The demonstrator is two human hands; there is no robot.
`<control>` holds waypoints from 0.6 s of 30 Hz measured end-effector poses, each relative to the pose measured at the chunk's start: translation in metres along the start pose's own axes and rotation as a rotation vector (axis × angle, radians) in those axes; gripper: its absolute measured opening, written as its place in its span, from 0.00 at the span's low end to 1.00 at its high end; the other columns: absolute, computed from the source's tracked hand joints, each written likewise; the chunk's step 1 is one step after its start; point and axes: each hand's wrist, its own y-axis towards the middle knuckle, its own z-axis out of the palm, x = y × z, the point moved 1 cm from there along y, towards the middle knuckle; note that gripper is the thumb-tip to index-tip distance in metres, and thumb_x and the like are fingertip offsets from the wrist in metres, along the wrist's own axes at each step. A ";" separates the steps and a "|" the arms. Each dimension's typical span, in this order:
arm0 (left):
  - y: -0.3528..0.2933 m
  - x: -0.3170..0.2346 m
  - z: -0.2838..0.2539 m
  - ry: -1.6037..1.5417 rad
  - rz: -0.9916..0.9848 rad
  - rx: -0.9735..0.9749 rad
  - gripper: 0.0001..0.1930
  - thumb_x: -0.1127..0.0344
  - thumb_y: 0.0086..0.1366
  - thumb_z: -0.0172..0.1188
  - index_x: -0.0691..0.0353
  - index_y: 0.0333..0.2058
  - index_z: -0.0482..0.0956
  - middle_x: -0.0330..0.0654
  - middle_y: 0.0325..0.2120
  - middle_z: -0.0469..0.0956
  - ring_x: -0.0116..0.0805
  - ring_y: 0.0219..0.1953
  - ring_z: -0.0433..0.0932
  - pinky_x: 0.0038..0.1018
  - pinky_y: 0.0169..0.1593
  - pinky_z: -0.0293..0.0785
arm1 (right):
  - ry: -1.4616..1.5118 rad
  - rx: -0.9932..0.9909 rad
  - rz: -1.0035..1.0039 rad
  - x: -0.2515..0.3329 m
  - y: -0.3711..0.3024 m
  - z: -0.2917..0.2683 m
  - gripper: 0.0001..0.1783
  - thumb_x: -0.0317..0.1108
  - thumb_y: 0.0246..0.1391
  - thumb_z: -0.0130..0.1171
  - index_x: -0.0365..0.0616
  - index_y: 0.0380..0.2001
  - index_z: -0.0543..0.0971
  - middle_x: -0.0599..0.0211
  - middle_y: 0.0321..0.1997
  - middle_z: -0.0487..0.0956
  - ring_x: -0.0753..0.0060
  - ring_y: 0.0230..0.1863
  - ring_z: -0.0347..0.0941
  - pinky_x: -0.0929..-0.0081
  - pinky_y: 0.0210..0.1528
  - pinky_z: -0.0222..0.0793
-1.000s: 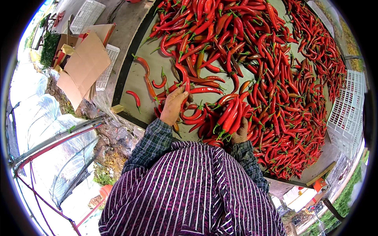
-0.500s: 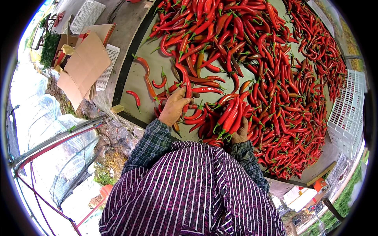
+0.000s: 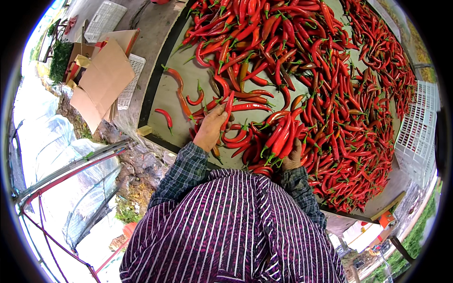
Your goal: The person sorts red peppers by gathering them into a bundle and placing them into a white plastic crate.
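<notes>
Clearly the work is gathering long red chili peppers off a wide table: the left hand point(image 3: 211, 128) pinches a single red chili point(image 3: 228, 111) that stands up between its fingers, close to the table's near edge, while the right hand point(image 3: 293, 155) is clenched around a bunch of chilies point(image 3: 279, 137) with their green stems pointing toward the person. To do this well, the picked chili should probably be laid into the bunch stems-first and parallel with the rest, so the right grip does not have to loosen and spill. The heap of chilies point(image 3: 330, 85) covers the middle and right of the table thickly, so any sweep that way would likely drag loose fruit. Open room lies on the left: the bare table surface point(image 3: 165, 94) near the left edge holds only a few stray chilies point(image 3: 163, 117), and the dark rim point(image 3: 155, 80) runs just beyond. Off the table, flattened cardboard point(image 3: 101, 82) and a white crate point(image 3: 104, 18) sit well apart.
</notes>
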 end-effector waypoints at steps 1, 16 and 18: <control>-0.001 -0.002 0.002 0.005 -0.015 -0.007 0.19 0.71 0.66 0.45 0.66 0.55 0.64 0.36 0.37 0.72 0.24 0.37 0.69 0.20 0.38 0.66 | -0.013 0.026 0.007 0.001 0.001 0.004 0.37 0.42 0.45 0.63 0.36 0.56 0.63 0.49 0.55 0.69 0.49 0.55 0.66 0.52 0.58 0.64; 0.006 -0.011 0.009 0.058 -0.028 -0.214 0.10 0.65 0.65 0.48 0.62 0.41 0.74 0.31 0.25 0.72 0.17 0.24 0.66 0.17 0.28 0.64 | 0.034 -0.079 -0.032 0.000 -0.003 -0.009 0.30 0.39 0.47 0.62 0.41 0.53 0.68 0.58 0.53 0.73 0.56 0.53 0.69 0.54 0.56 0.66; 0.006 -0.011 0.008 0.061 -0.048 -0.168 0.12 0.66 0.65 0.48 0.62 0.43 0.73 0.32 0.27 0.73 0.17 0.25 0.67 0.17 0.29 0.64 | -0.098 -0.035 -0.062 -0.001 -0.003 -0.013 0.29 0.43 0.50 0.59 0.42 0.53 0.67 0.61 0.54 0.71 0.59 0.55 0.67 0.57 0.57 0.65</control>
